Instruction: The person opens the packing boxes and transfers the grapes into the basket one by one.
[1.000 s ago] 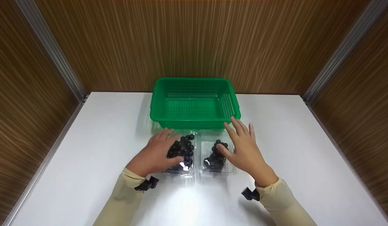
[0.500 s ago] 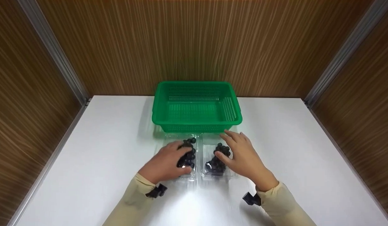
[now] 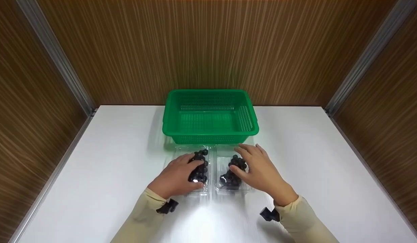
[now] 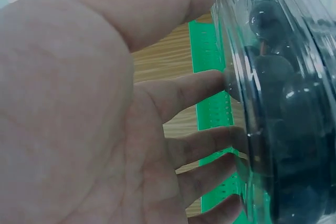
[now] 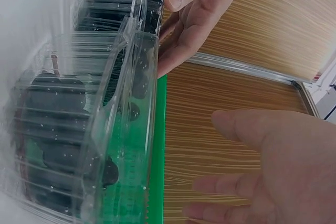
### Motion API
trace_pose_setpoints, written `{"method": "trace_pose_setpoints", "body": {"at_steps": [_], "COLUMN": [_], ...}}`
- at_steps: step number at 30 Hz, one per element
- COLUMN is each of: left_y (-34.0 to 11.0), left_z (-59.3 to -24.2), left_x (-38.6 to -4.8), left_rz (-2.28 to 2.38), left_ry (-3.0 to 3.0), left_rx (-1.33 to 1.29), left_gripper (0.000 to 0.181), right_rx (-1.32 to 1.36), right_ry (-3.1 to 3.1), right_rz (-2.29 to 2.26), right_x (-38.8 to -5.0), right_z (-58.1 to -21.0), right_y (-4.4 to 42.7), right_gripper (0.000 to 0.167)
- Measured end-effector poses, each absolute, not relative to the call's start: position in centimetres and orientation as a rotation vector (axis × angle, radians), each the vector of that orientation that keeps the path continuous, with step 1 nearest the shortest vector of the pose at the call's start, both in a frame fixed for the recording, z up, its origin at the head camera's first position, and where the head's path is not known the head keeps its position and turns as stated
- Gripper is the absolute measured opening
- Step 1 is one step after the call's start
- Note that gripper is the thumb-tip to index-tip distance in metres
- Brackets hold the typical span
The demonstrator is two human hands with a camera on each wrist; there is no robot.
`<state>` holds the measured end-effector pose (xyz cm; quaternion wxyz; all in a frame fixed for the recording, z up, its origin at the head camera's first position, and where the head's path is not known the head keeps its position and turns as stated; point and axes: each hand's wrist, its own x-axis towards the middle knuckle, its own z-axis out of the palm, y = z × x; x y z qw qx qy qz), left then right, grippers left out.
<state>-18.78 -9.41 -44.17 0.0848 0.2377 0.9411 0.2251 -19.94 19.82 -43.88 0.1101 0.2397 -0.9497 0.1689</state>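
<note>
Two clear plastic boxes stand side by side, each with dark grapes inside: the left box [image 3: 210,172] and the right box [image 3: 245,187]. Over the left box's lid lies my left hand [image 3: 176,175], its spread fingertips touching the plastic in the left wrist view, with thumb and fingers extended. Part of the dark grapes [image 3: 199,175] is hidden beneath it. My right hand [image 3: 260,170] hovers above the right box's grapes [image 3: 231,180]. The right wrist view shows a gap between the relaxed right fingers [image 5: 226,184] and the plastic lid [image 5: 126,66].
A green perforated basket [image 3: 210,139] stands just behind the boxes on the white table [image 3: 117,162]. Nothing lies inside it. Wood-patterned panels [image 3: 208,44] enclose the back and both sides, with metal strips at the corners.
The left hand has moved right and down onto the left box. The right hand has come lower, its fingers leaving the basket's rim area. The head view has shifted slightly.
</note>
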Motion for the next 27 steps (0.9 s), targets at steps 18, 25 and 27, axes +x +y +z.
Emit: {"method": "trace_pose_setpoints", "body": {"at_steps": [18, 25, 27], "left_y": [-11.1, -12.1, -12.5], "left_z": [-43.5, -43.1, -42.9], "left_x": [-18.9, -19.2, -19.3], "left_rz": [0.686, 0.714, 0.711], "left_ry": [2.865, 2.89, 2.899], "left_rx": [0.547, 0.432, 0.389], "left_gripper": [0.072, 0.076, 0.077], "right_rx": [0.71, 0.737, 0.746], "right_ry": [-2.849, -2.837, -2.831], "right_rz": [0.492, 0.476, 0.471], "right_x": [-20.0, -20.1, -20.2], "right_z": [-43.8, -43.9, -43.9], "right_y": [19.9, 19.9, 19.8], "right_gripper": [0.062, 0.06, 0.059]}}
